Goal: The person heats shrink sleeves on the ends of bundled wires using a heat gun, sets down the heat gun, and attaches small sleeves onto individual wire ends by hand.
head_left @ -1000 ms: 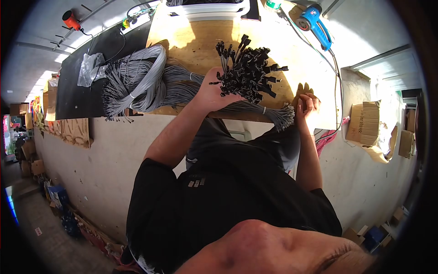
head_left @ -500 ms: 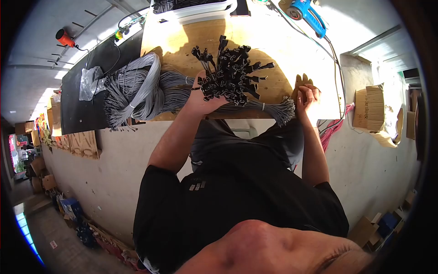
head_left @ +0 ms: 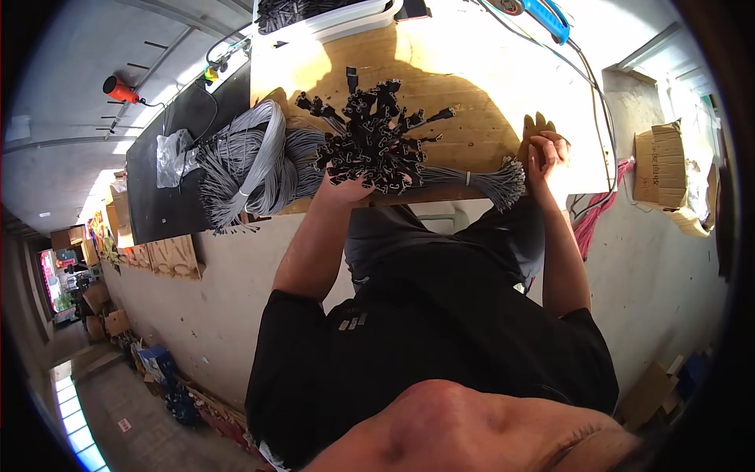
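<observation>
My left hand point(head_left: 346, 189) is closed around a bundle of grey wires near the table's front edge. Black plastic connectors point(head_left: 373, 145) fan out above its fingers and hide part of the grip. A tied bundle of grey wires point(head_left: 444, 176) lies to the right of this hand, its frayed-looking tips point(head_left: 507, 185) pointing toward my right hand. My right hand point(head_left: 550, 161) rests at the table edge beside those tips, fingers loosely bent, with nothing seen in it. A looped heap of grey wires point(head_left: 255, 161) lies left of my left hand.
A white bin point(head_left: 338, 30) of black parts stands at the back of the wooden table point(head_left: 472, 110). A blue tool point(head_left: 548, 20) and cables lie back right. A clear plastic bag point(head_left: 171, 160) sits on the black surface at left. A cardboard box point(head_left: 659, 169) stands at right.
The view has shifted slightly. My left hand has moved a little left with the black connectors, nearer the looped wire heap. My right hand stays beside the wire tips.
</observation>
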The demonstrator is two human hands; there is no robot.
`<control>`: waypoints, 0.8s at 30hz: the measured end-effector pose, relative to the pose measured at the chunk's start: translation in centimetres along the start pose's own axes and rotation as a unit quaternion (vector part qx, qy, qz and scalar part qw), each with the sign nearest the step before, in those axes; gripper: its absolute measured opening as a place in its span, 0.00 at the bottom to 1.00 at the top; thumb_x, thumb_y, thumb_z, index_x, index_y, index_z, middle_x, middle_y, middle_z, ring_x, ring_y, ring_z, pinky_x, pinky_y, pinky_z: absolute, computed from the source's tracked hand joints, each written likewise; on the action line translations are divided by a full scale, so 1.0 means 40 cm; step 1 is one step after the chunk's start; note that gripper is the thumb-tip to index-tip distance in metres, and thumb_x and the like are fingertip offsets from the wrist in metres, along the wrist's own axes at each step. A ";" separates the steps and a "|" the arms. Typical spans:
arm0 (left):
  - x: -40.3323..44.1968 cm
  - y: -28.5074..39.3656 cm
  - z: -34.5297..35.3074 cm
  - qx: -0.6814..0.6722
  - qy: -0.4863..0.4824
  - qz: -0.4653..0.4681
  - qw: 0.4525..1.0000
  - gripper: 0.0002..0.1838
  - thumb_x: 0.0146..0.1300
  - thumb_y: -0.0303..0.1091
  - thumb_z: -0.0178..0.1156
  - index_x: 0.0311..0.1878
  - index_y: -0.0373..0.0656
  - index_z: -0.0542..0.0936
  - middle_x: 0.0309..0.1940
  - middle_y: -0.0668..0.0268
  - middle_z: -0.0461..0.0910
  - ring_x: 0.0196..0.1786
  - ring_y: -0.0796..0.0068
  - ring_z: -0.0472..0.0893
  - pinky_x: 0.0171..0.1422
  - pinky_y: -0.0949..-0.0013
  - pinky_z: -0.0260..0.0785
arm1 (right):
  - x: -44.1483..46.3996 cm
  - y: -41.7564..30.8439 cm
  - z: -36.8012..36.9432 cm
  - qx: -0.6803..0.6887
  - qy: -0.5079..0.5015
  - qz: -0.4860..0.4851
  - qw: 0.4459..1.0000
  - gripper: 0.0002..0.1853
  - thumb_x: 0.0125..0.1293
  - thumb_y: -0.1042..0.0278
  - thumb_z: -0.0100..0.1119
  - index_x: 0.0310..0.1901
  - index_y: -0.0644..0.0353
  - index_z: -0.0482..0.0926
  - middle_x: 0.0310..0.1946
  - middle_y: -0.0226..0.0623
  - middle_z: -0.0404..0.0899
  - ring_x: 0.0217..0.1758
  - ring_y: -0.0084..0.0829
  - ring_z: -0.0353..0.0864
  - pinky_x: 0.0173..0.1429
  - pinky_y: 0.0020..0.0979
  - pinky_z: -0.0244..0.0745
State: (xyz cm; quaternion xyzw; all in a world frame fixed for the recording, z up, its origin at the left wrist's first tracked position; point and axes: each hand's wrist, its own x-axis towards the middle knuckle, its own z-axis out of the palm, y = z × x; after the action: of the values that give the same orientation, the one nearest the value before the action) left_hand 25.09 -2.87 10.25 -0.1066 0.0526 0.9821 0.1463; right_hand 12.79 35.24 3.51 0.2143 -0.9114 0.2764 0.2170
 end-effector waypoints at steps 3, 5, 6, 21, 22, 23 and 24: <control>-0.009 -0.012 0.054 0.097 -0.012 0.038 0.995 0.16 0.78 0.46 0.63 0.41 0.47 0.70 0.36 0.72 0.65 0.44 0.71 0.67 0.46 0.60 0.72 | 0.000 -0.001 0.001 -0.004 -0.003 0.013 1.000 0.10 0.65 0.74 0.70 0.48 0.55 0.88 0.55 0.37 0.85 0.62 0.45 0.80 0.68 0.43 0.76; 0.024 0.029 -0.029 0.165 -0.148 0.033 0.974 0.20 0.81 0.51 0.57 0.61 0.46 0.69 0.55 0.63 0.70 0.57 0.60 0.73 0.55 0.44 0.74 | 0.001 -0.004 0.000 -0.002 0.001 0.014 1.000 0.10 0.64 0.74 0.71 0.47 0.54 0.89 0.55 0.36 0.85 0.62 0.43 0.80 0.68 0.43 0.77; 0.034 0.046 -0.073 0.229 -0.283 0.027 0.931 0.33 0.84 0.56 0.50 0.80 0.44 0.68 0.73 0.53 0.74 0.69 0.49 0.79 0.65 0.27 0.76 | 0.002 -0.004 -0.002 -0.003 0.003 0.012 1.000 0.10 0.64 0.74 0.71 0.46 0.54 0.89 0.55 0.35 0.85 0.62 0.43 0.80 0.68 0.43 0.77; 0.017 -0.001 0.077 0.466 -0.139 0.192 0.852 0.19 0.59 0.36 0.83 0.38 0.48 0.78 0.27 0.72 0.78 0.31 0.73 0.75 0.43 0.63 0.66 | 0.002 0.002 0.002 -0.013 0.003 0.002 1.000 0.10 0.66 0.75 0.71 0.48 0.55 0.88 0.55 0.37 0.85 0.62 0.44 0.81 0.68 0.43 0.76; 0.016 -0.004 0.080 0.461 -0.137 0.199 0.854 0.19 0.60 0.36 0.83 0.39 0.48 0.78 0.28 0.72 0.77 0.31 0.74 0.75 0.43 0.64 0.66 | 0.002 0.002 0.002 -0.013 0.001 0.003 1.000 0.10 0.66 0.75 0.71 0.48 0.55 0.88 0.55 0.38 0.85 0.62 0.44 0.81 0.68 0.43 0.76; 0.017 -0.004 0.085 0.462 -0.136 0.198 0.854 0.19 0.60 0.36 0.83 0.39 0.48 0.78 0.28 0.72 0.77 0.31 0.74 0.75 0.43 0.64 0.66 | 0.002 0.003 0.003 -0.012 0.001 0.004 1.000 0.10 0.66 0.75 0.71 0.48 0.55 0.88 0.55 0.38 0.85 0.62 0.44 0.81 0.68 0.43 0.76; 0.017 -0.004 0.091 0.470 -0.146 0.197 0.848 0.19 0.60 0.36 0.83 0.40 0.49 0.78 0.28 0.72 0.77 0.32 0.74 0.75 0.43 0.64 0.66 | 0.002 0.004 0.003 -0.012 0.003 0.000 1.000 0.10 0.66 0.75 0.71 0.48 0.55 0.88 0.55 0.38 0.85 0.62 0.44 0.81 0.68 0.43 0.76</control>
State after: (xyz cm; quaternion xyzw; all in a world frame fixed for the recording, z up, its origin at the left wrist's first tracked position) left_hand 23.78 -2.04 13.63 0.1316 0.5058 0.8525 -0.0116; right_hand 12.63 35.27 3.39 0.2112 -0.9139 0.2659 0.2223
